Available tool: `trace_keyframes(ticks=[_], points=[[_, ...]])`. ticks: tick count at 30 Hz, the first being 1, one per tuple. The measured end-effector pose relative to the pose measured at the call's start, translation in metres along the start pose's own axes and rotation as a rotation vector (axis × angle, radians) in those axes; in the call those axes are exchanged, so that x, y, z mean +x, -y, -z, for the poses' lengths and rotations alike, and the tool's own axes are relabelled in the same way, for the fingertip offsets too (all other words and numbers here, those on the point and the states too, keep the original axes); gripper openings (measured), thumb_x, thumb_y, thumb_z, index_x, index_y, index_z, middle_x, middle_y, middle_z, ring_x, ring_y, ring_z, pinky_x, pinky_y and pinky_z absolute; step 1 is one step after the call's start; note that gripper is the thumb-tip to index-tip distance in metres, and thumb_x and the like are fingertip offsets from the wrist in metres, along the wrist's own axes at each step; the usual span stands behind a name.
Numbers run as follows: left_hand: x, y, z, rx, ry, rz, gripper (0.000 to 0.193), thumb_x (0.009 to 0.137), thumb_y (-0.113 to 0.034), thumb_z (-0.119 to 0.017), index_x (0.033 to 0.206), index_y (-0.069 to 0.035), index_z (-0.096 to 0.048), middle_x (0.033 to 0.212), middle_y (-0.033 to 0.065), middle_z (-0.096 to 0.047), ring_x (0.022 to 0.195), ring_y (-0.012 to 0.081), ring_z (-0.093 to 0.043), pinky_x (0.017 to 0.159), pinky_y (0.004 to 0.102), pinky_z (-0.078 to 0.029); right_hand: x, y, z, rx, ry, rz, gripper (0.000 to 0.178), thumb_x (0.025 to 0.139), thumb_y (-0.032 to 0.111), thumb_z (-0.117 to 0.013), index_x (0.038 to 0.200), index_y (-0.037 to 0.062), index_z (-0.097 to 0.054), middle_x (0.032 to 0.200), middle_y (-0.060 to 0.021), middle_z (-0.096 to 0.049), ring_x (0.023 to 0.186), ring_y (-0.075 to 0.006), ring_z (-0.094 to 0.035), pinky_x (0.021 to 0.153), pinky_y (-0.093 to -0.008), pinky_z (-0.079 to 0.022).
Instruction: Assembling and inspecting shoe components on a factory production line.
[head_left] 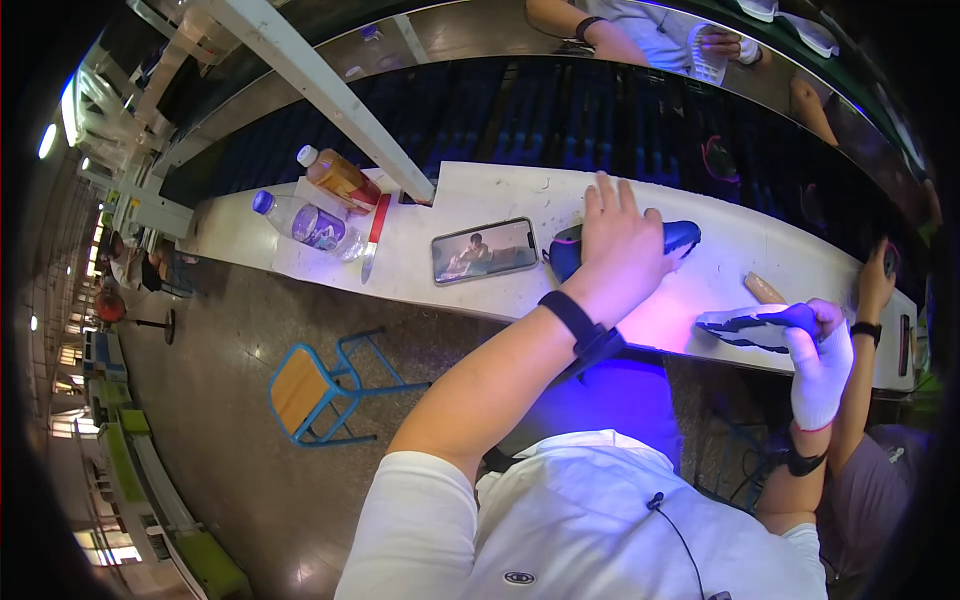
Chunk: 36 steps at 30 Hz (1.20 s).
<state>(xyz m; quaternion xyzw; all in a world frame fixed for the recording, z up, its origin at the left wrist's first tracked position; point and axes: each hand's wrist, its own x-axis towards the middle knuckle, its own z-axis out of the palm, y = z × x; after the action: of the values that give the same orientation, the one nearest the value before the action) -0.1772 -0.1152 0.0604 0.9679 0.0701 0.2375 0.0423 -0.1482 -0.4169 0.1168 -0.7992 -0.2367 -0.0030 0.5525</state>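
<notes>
My bare left hand lies over a dark blue shoe part on the white worktop, its fingers stretched and apart beyond the part's far side. The hand hides the part's middle. Wearing a white glove with some fingertips bare, my right hand is closed on the right end of a shoe sole, navy and white, tilted near the worktop's front edge. Just beyond this sole lies a small tan piece, too small to name. Purple light falls between my hands.
Left on the worktop are a phone, a red-handled knife, a clear bottle and an amber bottle. Behind runs a dark conveyor. A co-worker's hand is at right; a stool stands left.
</notes>
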Motion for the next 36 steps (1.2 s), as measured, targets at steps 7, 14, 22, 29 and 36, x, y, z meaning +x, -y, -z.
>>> trace_keyframes(ticks=[7,14,22,29,36], points=[[0.027,-0.006,-0.024,-0.405,0.498,-0.111,0.047,0.097,-0.043,-0.069,0.109,0.002,-0.071,0.094,0.0211,-0.077,0.091,0.0383,-0.075,0.087,0.0489,-0.055,-0.02,-0.015,-0.027,0.353,0.037,0.082,0.036,0.098,0.026,-0.075,0.117,-0.0026,-0.064,0.115,-0.0198,-0.073,0.107,-0.0272,-0.07,0.1,-0.039,-0.053],[-0.025,-0.02,0.021,-0.822,-0.19,-0.05,0.04,0.093,-0.033,-0.08,0.114,-0.001,-0.067,0.102,0.0192,-0.074,0.091,0.0379,-0.071,0.088,0.0454,-0.054,-0.034,-0.031,-0.038,0.475,-0.036,0.095,0.051,0.099,0.043,-0.077,0.119,-0.0006,-0.06,0.121,-0.024,-0.072,0.115,-0.0334,-0.071,0.106,-0.0475,-0.053],[-0.082,-0.017,0.009,-1.107,-0.31,0.094,0.064,0.099,-0.037,-0.079,0.14,0.003,-0.051,0.123,0.0165,-0.067,0.116,0.028,-0.067,0.101,0.0398,-0.054,-0.021,-0.033,-0.042,0.52,-0.088,0.011,0.06,0.1,0.051,-0.074,0.13,0.0026,-0.056,0.122,-0.0111,-0.067,0.115,-0.0249,-0.067,0.104,-0.04,-0.052],[-0.086,-0.017,0.027,-1.045,-0.306,-0.015,0.055,0.099,-0.031,-0.079,0.134,0.0,-0.051,0.132,0.0213,-0.06,0.118,0.0329,-0.064,0.101,0.0419,-0.054,-0.019,-0.018,-0.039,0.458,0.044,0.061,0.058,0.092,0.058,-0.08,0.109,0.0084,-0.055,0.123,-0.0154,-0.069,0.127,-0.0351,-0.064,0.109,-0.0488,-0.05],[-0.099,-0.029,0.056,-1.073,-0.297,-0.075,0.042,0.083,0.004,-0.085,0.107,-0.006,-0.052,0.132,0.0258,-0.063,0.118,0.0407,-0.067,0.099,0.0459,-0.057,-0.014,0.0,-0.08,0.762,0.403,0.044,0.048,0.075,0.026,-0.096,0.092,0.0069,-0.055,0.151,-0.0367,-0.053,0.143,-0.0469,-0.054,0.121,-0.0594,-0.039]])
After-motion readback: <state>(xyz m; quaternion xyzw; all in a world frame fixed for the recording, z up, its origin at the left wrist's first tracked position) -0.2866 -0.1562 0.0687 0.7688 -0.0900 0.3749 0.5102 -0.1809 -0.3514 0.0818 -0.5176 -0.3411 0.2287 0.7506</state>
